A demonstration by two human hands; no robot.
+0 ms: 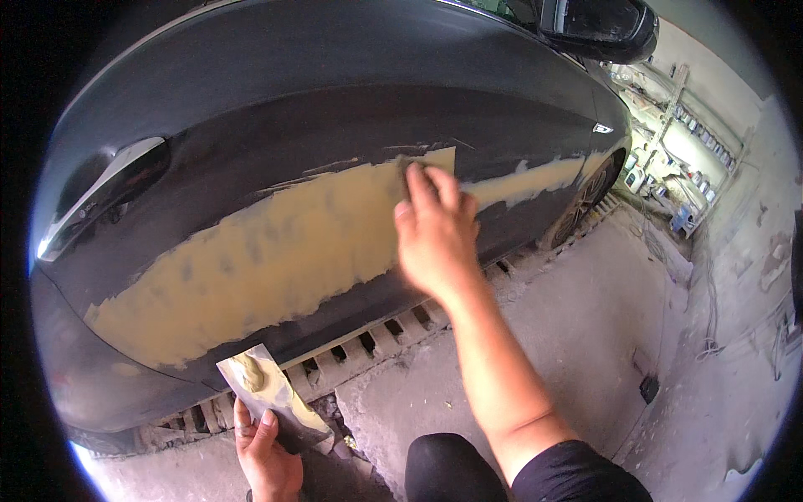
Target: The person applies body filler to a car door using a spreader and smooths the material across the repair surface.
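A dark car door (335, 117) fills the view, with a long patch of yellow-beige body filler (276, 243) spread along its lower half. My right hand (439, 226) is at the patch's upper right end, fingers closed on a dark, thin spreader (407, 167) pressed to the panel; my fingers hide most of it. Low in front of the door, my left hand (266, 456) grips a flat rectangular mixing plate (280, 410) by its lower edge. A lump of the same filler (249, 374) sits on the plate's upper end.
A chrome door handle (104, 197) is at left, the side mirror (598, 29) at top right. A slotted drain grate (368, 339) runs below the car beside the concrete floor (577, 335). Shelves with cans and bottles (694, 125) stand at far right. My knee (452, 468) shows at the bottom.
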